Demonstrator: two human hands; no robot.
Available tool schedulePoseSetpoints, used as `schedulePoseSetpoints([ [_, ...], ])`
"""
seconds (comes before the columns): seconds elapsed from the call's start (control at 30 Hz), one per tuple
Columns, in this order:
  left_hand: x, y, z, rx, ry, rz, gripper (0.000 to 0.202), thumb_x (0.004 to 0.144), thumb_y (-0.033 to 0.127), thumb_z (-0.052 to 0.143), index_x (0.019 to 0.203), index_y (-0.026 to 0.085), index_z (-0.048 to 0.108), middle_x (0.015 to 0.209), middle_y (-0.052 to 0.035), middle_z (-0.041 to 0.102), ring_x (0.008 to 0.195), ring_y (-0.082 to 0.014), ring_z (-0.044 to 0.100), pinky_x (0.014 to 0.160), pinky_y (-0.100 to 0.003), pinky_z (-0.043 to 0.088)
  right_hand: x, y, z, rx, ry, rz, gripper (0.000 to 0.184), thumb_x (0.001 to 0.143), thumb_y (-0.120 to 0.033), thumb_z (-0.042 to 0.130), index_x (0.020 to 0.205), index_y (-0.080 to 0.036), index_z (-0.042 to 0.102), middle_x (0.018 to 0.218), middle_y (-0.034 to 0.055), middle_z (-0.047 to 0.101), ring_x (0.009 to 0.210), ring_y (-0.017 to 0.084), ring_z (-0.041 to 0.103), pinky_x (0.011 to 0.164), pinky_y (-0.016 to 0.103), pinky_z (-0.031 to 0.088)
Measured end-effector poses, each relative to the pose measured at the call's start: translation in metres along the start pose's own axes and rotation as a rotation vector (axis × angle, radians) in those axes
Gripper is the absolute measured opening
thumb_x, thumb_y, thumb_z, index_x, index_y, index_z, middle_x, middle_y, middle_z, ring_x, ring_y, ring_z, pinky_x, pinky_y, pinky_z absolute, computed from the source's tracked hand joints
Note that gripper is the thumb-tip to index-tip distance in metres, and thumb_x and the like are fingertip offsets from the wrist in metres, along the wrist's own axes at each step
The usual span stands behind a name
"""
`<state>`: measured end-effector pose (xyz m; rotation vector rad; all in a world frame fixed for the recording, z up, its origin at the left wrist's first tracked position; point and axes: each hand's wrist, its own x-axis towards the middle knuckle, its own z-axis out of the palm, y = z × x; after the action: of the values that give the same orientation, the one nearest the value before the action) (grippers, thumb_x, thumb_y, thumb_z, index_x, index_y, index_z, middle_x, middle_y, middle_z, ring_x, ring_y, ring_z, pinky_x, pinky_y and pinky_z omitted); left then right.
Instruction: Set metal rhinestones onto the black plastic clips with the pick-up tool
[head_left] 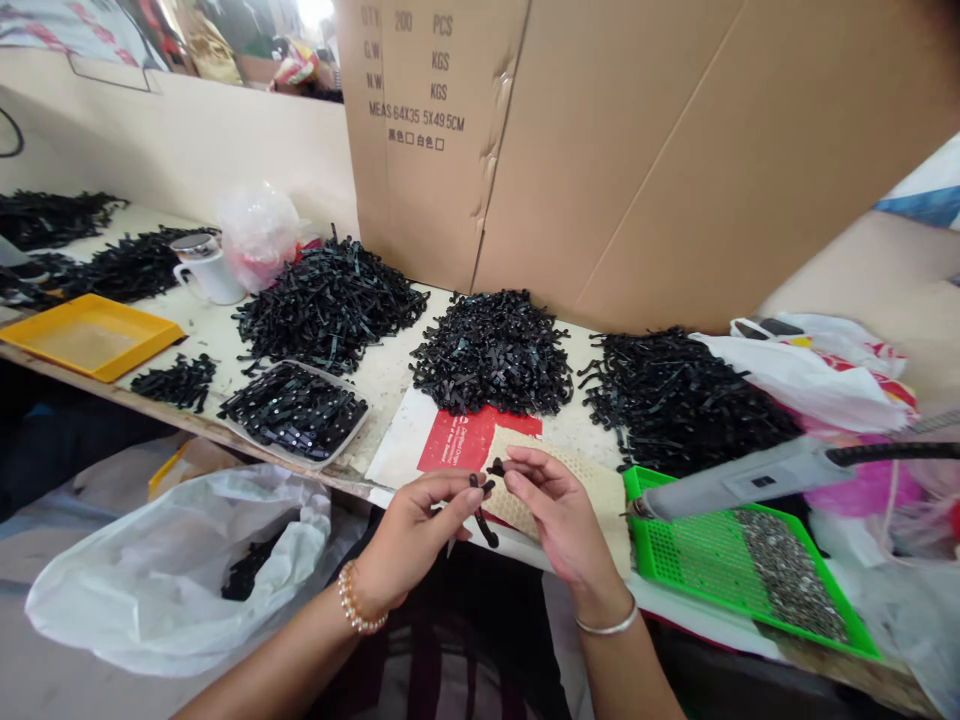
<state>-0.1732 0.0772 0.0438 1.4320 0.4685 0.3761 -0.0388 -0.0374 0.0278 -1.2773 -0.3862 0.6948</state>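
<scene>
Near the table's front edge, my left hand (pixel 416 525) pinches a narrow black strip (pixel 487 528) with a rounded end, which hangs below the fingertips. My right hand (pixel 559 510) faces it, thumb and fingers closed on a small black piece (pixel 496 467). The two pieces are close together; whether they touch or join, I cannot tell. Under the hands lies a cream textured pad (pixel 592 480). Just beyond it a heap of small black parts (pixel 495 350) rests on the table, partly over a red and white printed sheet (pixel 450 440).
A grey electric screwdriver (pixel 727 485) lies over a green basket (pixel 675 555) of small metal pieces (pixel 787 570) at right. More black heaps (pixel 330 300) (pixel 682 400), a clear tray (pixel 296 410), a yellow tray (pixel 90 335) and a white mug (pixel 210 272) share the table. A cardboard box (pixel 637 150) stands behind.
</scene>
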Motion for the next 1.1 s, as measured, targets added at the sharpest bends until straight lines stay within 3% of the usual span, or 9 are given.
schedulePoseSetpoints([
  [0.1,0.002,0.004,-0.002,-0.062,0.055,0.018,0.031,0.085,0.042,0.064,0.073,0.015,0.071,0.112,-0.0104,0.066,0.085,-0.0195,0.063,0.07,-0.025,0.054,-0.004,0.0,0.003,0.02,-0.073,0.061,0.034,0.063,-0.036,0.086,0.091,-0.022,0.071,0.085,0.0033,0.069,0.08,0.017,0.064,0.074,0.029,0.056],
  [0.27,-0.001,0.001,0.002,-0.094,0.096,0.083,0.028,0.085,0.041,0.065,0.077,0.015,0.071,0.085,-0.0071,0.068,0.08,-0.0189,0.062,0.076,-0.027,0.05,-0.008,0.0,0.007,0.061,-0.084,0.098,0.034,0.06,-0.036,0.088,0.086,-0.022,0.07,0.08,0.0013,0.068,0.075,0.014,0.063,0.07,0.027,0.057],
  [0.53,-0.008,-0.005,0.02,-0.364,0.206,-0.096,0.032,0.073,0.046,0.076,0.08,0.015,0.072,0.088,-0.0054,0.069,0.082,-0.0186,0.064,0.075,-0.027,0.055,-0.01,0.013,0.01,0.124,-0.017,0.032,0.029,0.064,-0.035,0.086,0.081,-0.021,0.067,0.079,0.0004,0.066,0.073,0.012,0.061,0.069,0.023,0.053],
  [0.73,-0.011,-0.011,0.029,-0.398,0.264,-0.123,0.032,0.073,0.046,0.076,0.08,0.015,0.07,0.086,-0.0031,0.07,0.082,-0.0167,0.064,0.076,-0.025,0.055,-0.014,0.023,0.015,0.183,0.02,0.008,0.028,0.067,-0.034,0.084,0.086,-0.023,0.066,0.082,-0.0003,0.066,0.076,0.014,0.062,0.071,0.025,0.053],
  [0.9,-0.008,-0.016,0.027,-0.424,0.211,-0.172,0.033,0.071,0.045,0.078,0.08,0.014,0.07,0.086,-0.004,0.07,0.081,-0.0161,0.064,0.076,-0.025,0.056,-0.011,0.021,0.005,0.094,-0.034,0.047,0.028,0.066,-0.034,0.085,0.085,-0.021,0.068,0.081,0.0005,0.066,0.071,0.013,0.06,0.068,0.024,0.052],
  [1.0,-0.006,-0.01,0.02,-0.383,0.153,-0.201,0.036,0.071,0.047,0.078,0.082,0.014,0.072,0.088,-0.0062,0.071,0.077,-0.0161,0.064,0.066,-0.023,0.056,-0.006,0.014,-0.002,0.123,0.056,0.033,0.029,0.062,-0.033,0.087,0.081,-0.021,0.068,0.076,-0.0012,0.064,0.066,0.01,0.056,0.062,0.02,0.048],
  [1.1,-0.006,0.001,0.012,-0.313,-0.015,-0.272,0.039,0.073,0.05,0.076,0.082,0.012,0.073,0.082,-0.0081,0.071,0.066,-0.0132,0.063,0.057,-0.02,0.054,-0.001,0.005,-0.004,0.146,0.109,0.026,0.031,0.059,-0.033,0.088,0.08,-0.021,0.069,0.072,-0.0023,0.062,0.064,0.009,0.053,0.059,0.018,0.046],
])
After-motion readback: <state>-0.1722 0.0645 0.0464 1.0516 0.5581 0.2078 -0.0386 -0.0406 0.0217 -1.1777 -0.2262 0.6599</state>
